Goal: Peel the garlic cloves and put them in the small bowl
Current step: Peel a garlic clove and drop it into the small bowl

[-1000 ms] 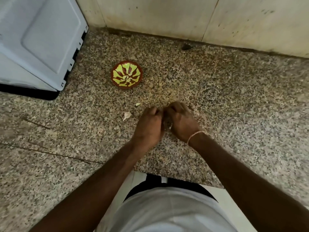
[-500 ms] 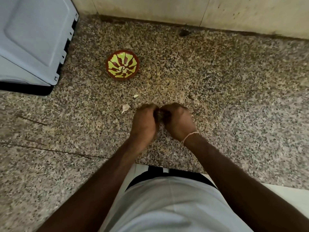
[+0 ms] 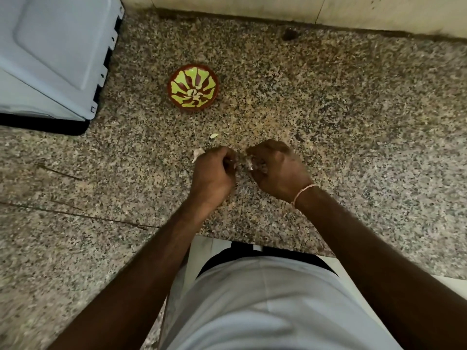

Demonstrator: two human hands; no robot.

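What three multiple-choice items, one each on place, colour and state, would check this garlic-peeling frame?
1. The small round patterned bowl sits: A) beyond the hands, toward the wall; B) at the counter's front edge; C) in a hand.
2. The bowl's pattern is: A) blue-white; B) yellow-green on red-brown; C) plain black.
3. The left hand and right hand are: A) flat on the speckled granite counter; B) curled, facing, with pale garlic bits between; C) gripping the bowl.

A, it lies farther back; B, its petals show this; C is wrong, so B: both are curled.
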